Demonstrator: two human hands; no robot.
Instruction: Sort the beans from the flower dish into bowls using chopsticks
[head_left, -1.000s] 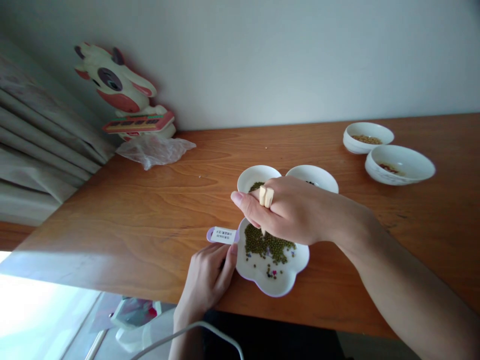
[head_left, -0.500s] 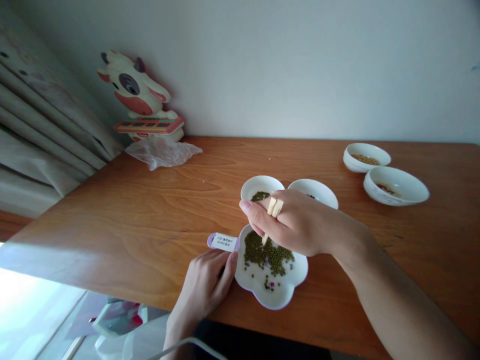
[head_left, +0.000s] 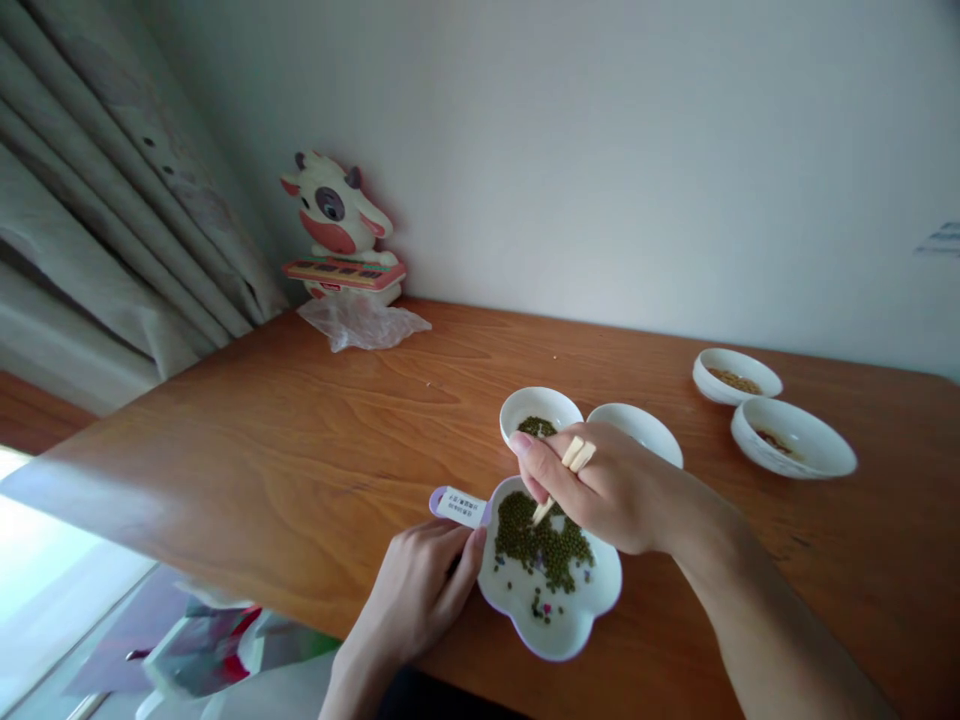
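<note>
A white flower-shaped dish (head_left: 551, 632) with a purple rim and a labelled handle (head_left: 459, 507) holds many green beans (head_left: 555, 550). My right hand (head_left: 600, 480) is closed around light wooden chopsticks (head_left: 576, 456), whose tips touch the beans in the dish's upper part. My left hand (head_left: 427, 580) rests at the dish's left edge, its thumb by the base of the handle; its curled fingers are partly hidden, and whether they grip the dish is unclear. Just behind stand a white bowl (head_left: 517, 405) with green beans and another white bowl (head_left: 652, 430), partly covered by my right hand.
Two more white bowls stand at the right, one with yellowish grains (head_left: 739, 378), one with reddish-brown bits (head_left: 795, 440). A cow-shaped toy keyboard (head_left: 345, 230) and a crumpled plastic bag (head_left: 364, 322) are at the back left. Curtains (head_left: 112, 220) hang at the left.
The view has shifted, so the scene sits lower and mostly further right. The chopsticks lean more, with their tips still among the beans. My left hand stays beside the dish.
</note>
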